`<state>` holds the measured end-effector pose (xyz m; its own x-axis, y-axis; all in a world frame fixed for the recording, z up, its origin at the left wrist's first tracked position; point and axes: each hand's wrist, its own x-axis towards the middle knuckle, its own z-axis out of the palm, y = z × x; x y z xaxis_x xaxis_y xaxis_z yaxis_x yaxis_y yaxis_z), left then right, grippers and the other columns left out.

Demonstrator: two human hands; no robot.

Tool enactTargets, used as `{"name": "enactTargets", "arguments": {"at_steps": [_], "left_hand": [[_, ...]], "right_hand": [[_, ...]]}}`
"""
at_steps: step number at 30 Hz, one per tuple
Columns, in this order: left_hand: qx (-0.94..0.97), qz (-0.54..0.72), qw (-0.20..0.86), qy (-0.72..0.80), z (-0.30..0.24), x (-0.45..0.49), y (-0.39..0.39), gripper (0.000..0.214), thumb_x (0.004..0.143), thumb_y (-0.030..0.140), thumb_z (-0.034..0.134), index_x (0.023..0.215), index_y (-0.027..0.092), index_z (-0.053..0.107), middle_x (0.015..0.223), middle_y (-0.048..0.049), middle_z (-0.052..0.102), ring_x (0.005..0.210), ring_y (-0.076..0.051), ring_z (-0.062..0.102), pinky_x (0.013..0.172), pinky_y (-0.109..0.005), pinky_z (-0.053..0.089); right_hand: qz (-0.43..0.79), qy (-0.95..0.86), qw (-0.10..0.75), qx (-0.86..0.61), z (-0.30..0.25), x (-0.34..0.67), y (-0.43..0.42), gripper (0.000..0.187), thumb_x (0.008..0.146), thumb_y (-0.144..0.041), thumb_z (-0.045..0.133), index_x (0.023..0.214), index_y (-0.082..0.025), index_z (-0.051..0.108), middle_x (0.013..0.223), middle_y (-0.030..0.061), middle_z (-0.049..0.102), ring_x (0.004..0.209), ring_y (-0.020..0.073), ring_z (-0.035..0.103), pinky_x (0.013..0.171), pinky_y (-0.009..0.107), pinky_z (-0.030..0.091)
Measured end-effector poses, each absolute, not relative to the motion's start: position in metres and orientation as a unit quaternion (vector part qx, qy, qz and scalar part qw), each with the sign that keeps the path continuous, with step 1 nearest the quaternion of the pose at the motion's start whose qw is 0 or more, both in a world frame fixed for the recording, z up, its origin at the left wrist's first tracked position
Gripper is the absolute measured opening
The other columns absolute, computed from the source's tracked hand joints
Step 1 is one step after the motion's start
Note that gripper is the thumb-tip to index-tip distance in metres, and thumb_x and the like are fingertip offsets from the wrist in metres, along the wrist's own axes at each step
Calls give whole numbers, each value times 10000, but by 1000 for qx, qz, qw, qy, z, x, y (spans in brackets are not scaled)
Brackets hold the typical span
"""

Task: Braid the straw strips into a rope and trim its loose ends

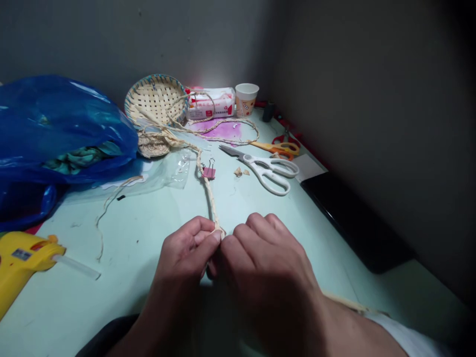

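A pale braided straw cord [209, 196] runs from the back of the table toward me, and its near end sits between my two hands. My left hand [189, 248] pinches that end between thumb and forefinger. Close beside it, my right hand [266, 253] is closed on the same end, its fingertips turned away from view. A pink binder clip [208, 172] sits against the cord farther up. Beyond it the cord reaches a coiled straw bundle [154, 145], and a thinner length loops over a purple-stained sheet [219, 130].
White-handled scissors [266, 171] lie right of the cord, with orange-handled scissors [278, 148] behind. A woven basket [156, 96], a tissue pack [211, 103] and a paper cup [246, 99] stand at the back. Left are a blue plastic bag [67, 134] and yellow glue gun [26, 263]; right, a black phone [353, 220].
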<state>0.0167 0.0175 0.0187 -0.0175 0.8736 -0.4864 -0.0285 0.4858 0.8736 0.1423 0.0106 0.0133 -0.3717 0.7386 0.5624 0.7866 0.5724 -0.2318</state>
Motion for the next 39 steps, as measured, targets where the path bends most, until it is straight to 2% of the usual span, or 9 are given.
{"name": "enactTargets", "arguments": {"at_steps": [7,11,14,18,22,26,29,33,39], "left_hand": [[350,395,644,553,14,10,16,194,761,334,677,763,188,550,483,106,385,437,-45,259,421,-155,193],[376,403,644,530,14,9,14,166,778,307,681,777,185,567,561,70,512,461,-54,325,432,-162,226],[385,409,642,522,14,7,13,154,804,289,666,782,170,570,580,61,526,467,-50,296,428,-161,205],[372,405,661,511,15,6,13,140,831,287,650,803,168,582,490,102,365,455,-49,244,425,-152,176],[353,415,660,517,17,4,13,134,818,272,669,843,175,580,509,99,389,453,-43,255,422,-145,168],[350,419,667,507,17,2,13,161,809,291,686,873,180,590,519,95,400,436,-35,265,417,-141,165],[345,417,674,503,18,0,14,194,794,309,706,888,174,604,530,86,435,417,-22,234,402,-143,157],[336,424,687,485,20,0,15,226,760,305,738,874,166,601,556,65,507,406,-11,233,390,-143,150],[337,434,696,462,21,2,15,192,812,274,686,940,181,576,520,82,466,403,-29,280,409,-161,192]], "right_hand": [[-143,-843,292,-430,8,130,-3,243,865,-75,456,711,-152,628,626,52,550,631,179,388,617,339,277],[-139,-852,271,-425,7,136,-13,232,871,-52,453,845,-119,673,709,79,610,660,186,436,622,340,314],[-23,-865,256,-432,20,150,-13,213,918,-123,464,908,-128,676,774,85,640,703,191,494,655,337,367],[221,-805,264,-484,41,173,7,205,954,-252,478,1055,-165,634,966,79,661,836,180,578,746,302,427],[474,-736,178,-449,36,175,36,252,957,-356,466,969,-171,637,786,19,628,696,139,545,601,243,390],[648,-623,180,-399,27,165,46,300,923,-448,518,857,-158,561,727,-15,527,617,95,445,562,215,366],[692,-582,175,-389,30,164,45,287,911,-447,547,883,-162,523,767,-15,523,654,93,451,599,210,388],[643,-629,159,-407,34,167,46,242,931,-414,524,907,-173,534,771,-15,526,689,108,474,619,217,414],[713,-580,199,-340,31,166,50,170,978,-209,412,846,-158,506,794,6,575,751,103,560,728,223,450]]}}
